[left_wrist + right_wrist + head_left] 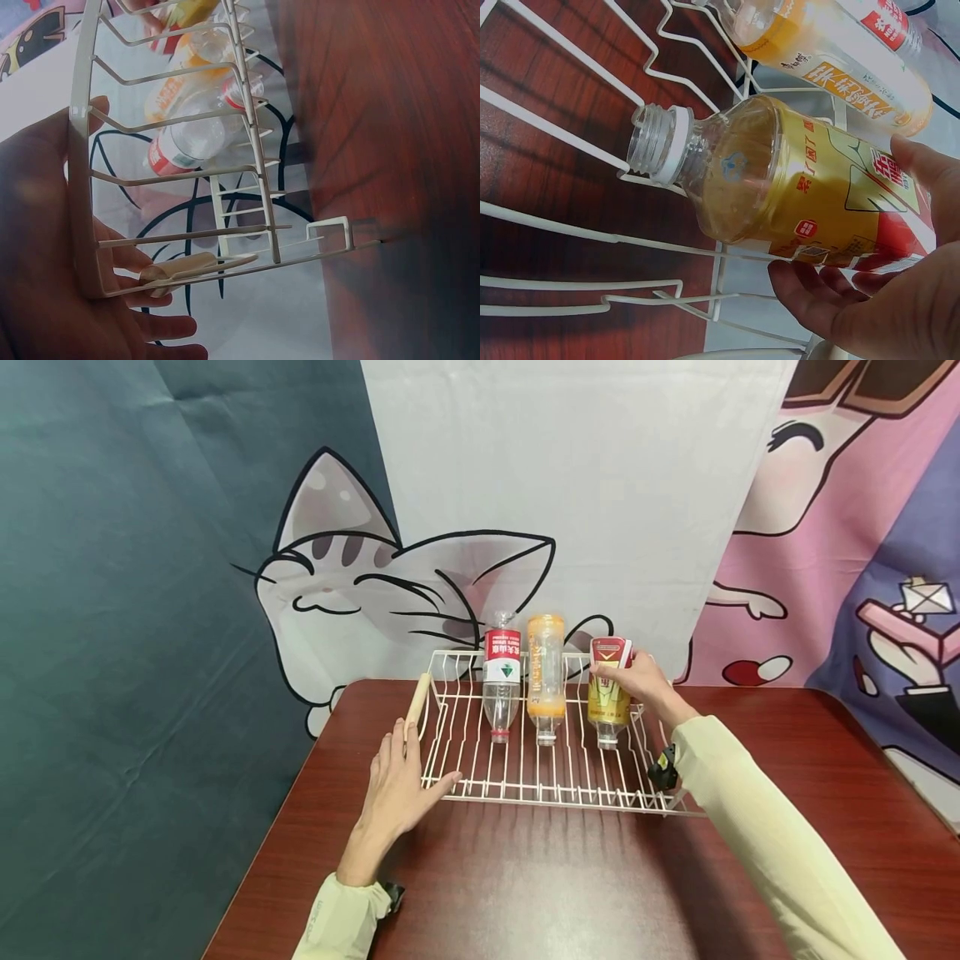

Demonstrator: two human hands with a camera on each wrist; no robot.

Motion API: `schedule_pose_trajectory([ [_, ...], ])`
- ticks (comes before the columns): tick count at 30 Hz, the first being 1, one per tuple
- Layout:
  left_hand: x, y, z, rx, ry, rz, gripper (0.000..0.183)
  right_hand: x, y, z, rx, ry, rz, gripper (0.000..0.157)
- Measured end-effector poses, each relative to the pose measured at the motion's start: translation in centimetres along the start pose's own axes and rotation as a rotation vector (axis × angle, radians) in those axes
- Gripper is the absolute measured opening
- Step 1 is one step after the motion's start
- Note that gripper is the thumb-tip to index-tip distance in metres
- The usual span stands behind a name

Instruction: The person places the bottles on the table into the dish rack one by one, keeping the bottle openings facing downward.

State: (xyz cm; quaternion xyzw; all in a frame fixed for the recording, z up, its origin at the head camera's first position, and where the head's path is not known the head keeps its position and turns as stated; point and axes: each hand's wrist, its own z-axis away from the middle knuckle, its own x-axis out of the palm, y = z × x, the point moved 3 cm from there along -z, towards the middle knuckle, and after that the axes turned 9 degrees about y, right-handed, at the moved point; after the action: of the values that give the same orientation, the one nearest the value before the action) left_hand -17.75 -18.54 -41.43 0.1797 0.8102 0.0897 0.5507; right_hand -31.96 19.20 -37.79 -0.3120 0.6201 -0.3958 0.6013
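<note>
A white wire dish rack (480, 789) with a wooden handle (417, 706) on its left side stands on the table. My left hand (393, 785) rests on the rack's front left corner, fingers extended along the handle. With my right hand (637, 681) I grip an upside-down bottle with a gold and red label (609, 693) at the rack's right side; its capless neck (656, 142) points down among the wires. Left of it, an orange-labelled bottle (546, 668) and a red-and-white-labelled bottle (502, 672) also stand neck down in the rack.
The dark red wooden table (525, 877) extends around the rack. Behind it hangs a cloth backdrop (577, 485) with cartoon cats. A dark green cloth (135, 652) covers the left side.
</note>
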Motion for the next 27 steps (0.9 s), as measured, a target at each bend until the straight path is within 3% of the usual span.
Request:
schedule_pose_trajectory([
  [13,0.0,0.0,-0.1,0.003,-0.012,-0.002,0.107,-0.1,0.4,0.1,-0.029,-0.013,0.043,0.073],
  [24,0.0,0.0,-0.3,0.011,-0.020,-0.005,0.107,-0.9,-0.8,1.6,-0.086,-0.057,0.040,0.058],
  [27,0.0,0.0,-0.3,0.012,-0.024,-0.006,0.108,-1.7,-1.5,2.4,-0.064,-0.087,0.082,0.081],
])
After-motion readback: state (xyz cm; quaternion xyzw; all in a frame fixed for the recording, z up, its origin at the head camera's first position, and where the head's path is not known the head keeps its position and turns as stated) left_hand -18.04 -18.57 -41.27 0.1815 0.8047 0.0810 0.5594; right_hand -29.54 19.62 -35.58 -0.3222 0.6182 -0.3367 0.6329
